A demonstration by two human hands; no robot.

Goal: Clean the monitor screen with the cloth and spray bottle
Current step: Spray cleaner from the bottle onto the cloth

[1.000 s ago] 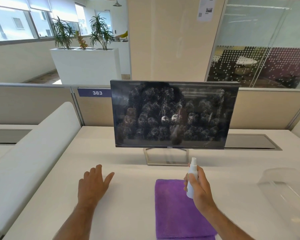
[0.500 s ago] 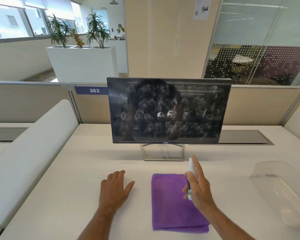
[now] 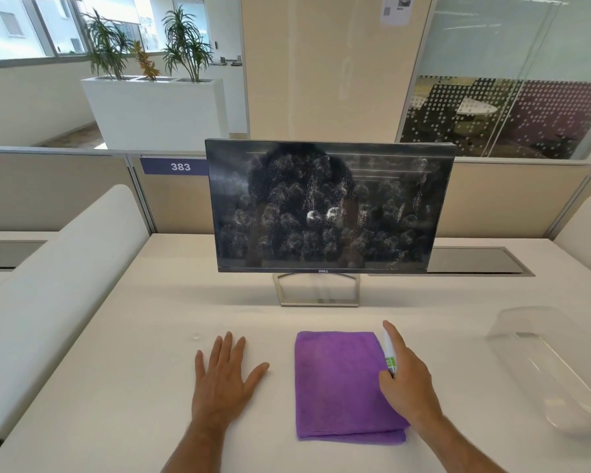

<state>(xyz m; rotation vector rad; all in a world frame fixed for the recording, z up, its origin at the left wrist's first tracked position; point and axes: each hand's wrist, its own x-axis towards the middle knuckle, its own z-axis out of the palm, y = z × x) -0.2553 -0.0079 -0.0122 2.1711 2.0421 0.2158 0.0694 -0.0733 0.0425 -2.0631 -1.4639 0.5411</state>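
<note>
The monitor (image 3: 328,206) stands upright at the middle of the white desk (image 3: 116,336), its dark screen speckled all over with pale droplets, thickest across the centre, with a few thin streaks running down. Two brighter blobs sit near the middle of the glass. It rests on an open silver frame stand (image 3: 319,290).

In front of it, the purple cloth (image 3: 338,380) lies folded flat on the desk, a neat rectangle with its doubled edge showing along the near side. The right hand (image 3: 408,384) is over the cloth's right edge, curled around the small white spray bottle (image 3: 389,353), index finger stretched forward along it; only a strip of the bottle and a green patch on its label show past the fingers. Whether the bottle's base touches the cloth, I cannot tell.

The left hand (image 3: 224,373) lies palm down on the bare desk, fingers spread, thumb out toward the cloth, holding nothing, a clear gap between it and the fabric.

Room to move: open desktop between the cloth and the stand, and more to the left. On the right, a clear plastic container (image 3: 553,367) sits well apart from the bottle hand. A white padded divider (image 3: 48,285) runs along the left edge, and a low beige partition (image 3: 492,199) closes off the back, just behind the monitor.
</note>
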